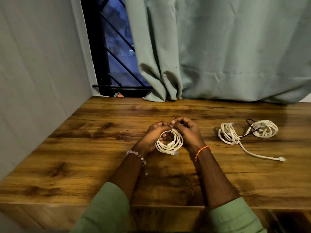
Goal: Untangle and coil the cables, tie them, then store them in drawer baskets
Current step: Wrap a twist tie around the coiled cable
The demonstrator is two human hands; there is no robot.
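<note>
Coiled cable [170,143] between hands; left hand [155,135], right hand [187,132] pinching black tie [175,118].

I'm sitting in a room at home: my wooden table [117,132] is pushed into a corner against a plain grey wall [42,64], a green curtain [218,47] hangs to the tabletop, and a barred window [116,52] shows dusk-blue outside.

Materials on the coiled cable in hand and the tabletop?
Coiled cable: cream plastic-looking jacket, smooth with slight sheen, clear plug at its end. Tabletop: wood-grain surface, brown with dark knots and a glossy finish; solid wood or laminate can't be told.
</note>
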